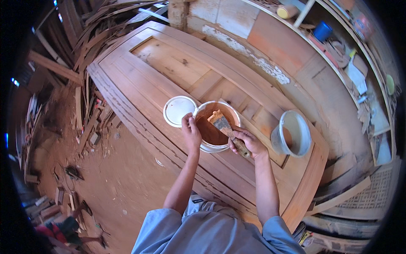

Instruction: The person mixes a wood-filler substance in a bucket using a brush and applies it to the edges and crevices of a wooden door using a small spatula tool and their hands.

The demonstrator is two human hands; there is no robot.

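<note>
My right hand [249,143] is closed round the handle of a putty knife [221,124]. Its flat blade carries orange-brown paste and is held over a white bucket [216,148]. Inside the bucket is reddish-brown paste [209,130]. At the bucket's left rim, my left hand [191,132] has its fingers curled against the edge; its fingertips are partly hidden. A round white lid [179,111] lies beside the bucket, close to my left fingers. All of these are above or on a wooden panel door [169,99] lying flat.
A translucent bucket [277,142] with something brown inside stands on the door to the right. Shelves [338,63] with a blue can [322,31] and clutter line the right wall. Wood scraps [95,42] are piled at far left. A person [67,228] is at lower left.
</note>
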